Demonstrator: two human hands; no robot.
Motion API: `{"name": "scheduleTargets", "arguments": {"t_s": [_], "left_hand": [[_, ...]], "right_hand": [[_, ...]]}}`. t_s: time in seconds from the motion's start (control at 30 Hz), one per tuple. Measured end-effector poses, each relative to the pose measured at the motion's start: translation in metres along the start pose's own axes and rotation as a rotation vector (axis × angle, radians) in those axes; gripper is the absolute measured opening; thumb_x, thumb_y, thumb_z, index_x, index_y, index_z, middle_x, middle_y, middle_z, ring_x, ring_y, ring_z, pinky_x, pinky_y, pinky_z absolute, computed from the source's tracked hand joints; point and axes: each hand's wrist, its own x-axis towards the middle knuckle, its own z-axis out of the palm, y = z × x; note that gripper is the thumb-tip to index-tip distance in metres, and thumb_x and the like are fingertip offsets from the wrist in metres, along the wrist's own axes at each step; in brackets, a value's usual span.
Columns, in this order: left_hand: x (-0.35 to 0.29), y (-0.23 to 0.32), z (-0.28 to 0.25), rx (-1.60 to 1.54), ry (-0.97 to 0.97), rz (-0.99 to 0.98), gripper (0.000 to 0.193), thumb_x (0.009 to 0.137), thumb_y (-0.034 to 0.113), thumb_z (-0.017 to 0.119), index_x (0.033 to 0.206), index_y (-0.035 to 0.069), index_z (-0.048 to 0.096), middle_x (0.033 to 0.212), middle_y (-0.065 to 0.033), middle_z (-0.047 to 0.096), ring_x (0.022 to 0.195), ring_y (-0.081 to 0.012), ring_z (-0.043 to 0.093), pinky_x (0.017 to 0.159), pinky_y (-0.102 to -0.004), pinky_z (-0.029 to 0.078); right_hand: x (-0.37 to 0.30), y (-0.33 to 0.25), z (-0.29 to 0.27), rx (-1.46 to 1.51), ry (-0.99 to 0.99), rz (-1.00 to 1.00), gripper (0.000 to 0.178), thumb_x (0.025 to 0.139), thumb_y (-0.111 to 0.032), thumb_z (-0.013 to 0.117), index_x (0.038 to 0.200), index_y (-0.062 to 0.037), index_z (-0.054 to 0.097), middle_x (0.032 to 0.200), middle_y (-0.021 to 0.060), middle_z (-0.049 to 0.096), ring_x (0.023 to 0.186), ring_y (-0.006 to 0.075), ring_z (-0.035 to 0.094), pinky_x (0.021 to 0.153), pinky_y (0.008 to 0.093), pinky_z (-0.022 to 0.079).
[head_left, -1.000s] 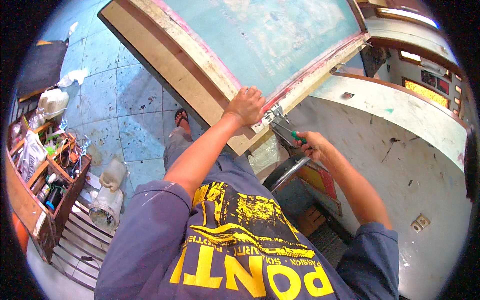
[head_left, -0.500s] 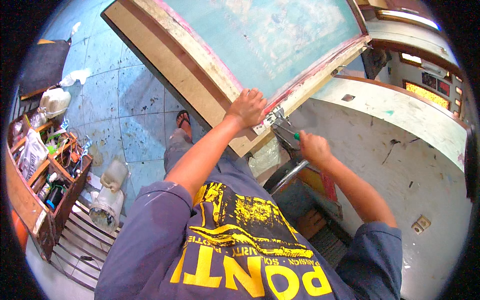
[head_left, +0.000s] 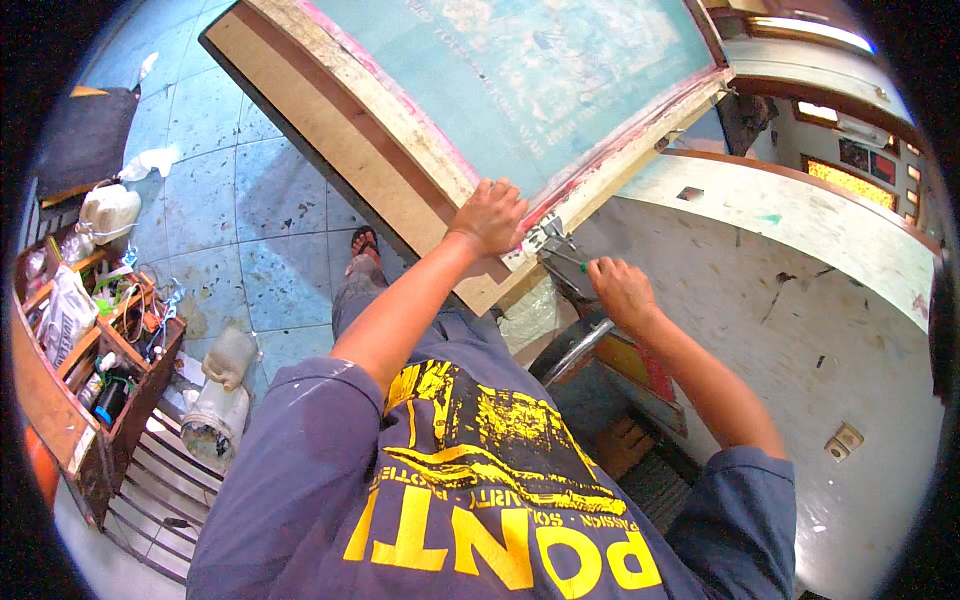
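A wooden screen-printing frame (head_left: 440, 150) with teal mesh (head_left: 520, 90) rests over a brown board (head_left: 330, 130). My left hand (head_left: 490, 217) grips the frame's near corner, its fingers curled over the wood. Beside that hand, a metal clamp (head_left: 556, 238) is fixed at the corner. Closed around a screwdriver's green handle (head_left: 585, 266), my right hand (head_left: 622, 290) sits just right of the clamp. The metal shaft (head_left: 563, 258) points toward the clamp; I cannot tell whether its tip touches. Most of the handle is hidden in my fist.
A white wall (head_left: 760, 290) with a pale ledge rises on the right. A metal bar (head_left: 575, 350) and a plastic bag (head_left: 530, 312) are below the board. On the left stand a cluttered wooden box (head_left: 140, 410) and plastic jugs (head_left: 230, 358) on blue floor tiles (head_left: 205, 210).
My right hand has shifted slightly, and less of the green handle shows. My left hand keeps its hold on the frame's corner.
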Motion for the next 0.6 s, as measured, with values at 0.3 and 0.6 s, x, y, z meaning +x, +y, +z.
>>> {"name": "scheduleTargets", "arguments": {"t_s": [0.3,0.6], "left_hand": [[-0.003,0.003,0.004,-0.006,-0.012,0.000,0.027,0.078,0.034,0.060,0.087,0.009,0.061,0.100,-0.0126,0.058,0.110,-0.0300,0.050,0.092,-0.0444,0.037],[0.000,0.001,-0.001,0.004,0.000,0.006,0.027,0.079,0.035,0.060,0.086,0.009,0.061,0.099,-0.0125,0.057,0.110,-0.0296,0.049,0.090,-0.0434,0.037]], "right_hand": [[0.023,0.044,0.031,1.496,-0.564,0.869,0.029,0.089,-0.031,0.062,0.085,-0.0029,0.063,0.074,0.0086,0.064,0.056,0.0201,0.055,0.048,0.0337,0.044],[-0.004,0.001,-0.003,0.119,0.038,-0.025,0.019,0.082,-0.013,0.058,0.096,-0.0016,0.051,0.096,0.0207,0.061,0.075,0.0366,0.064,0.065,0.0475,0.053]]}}
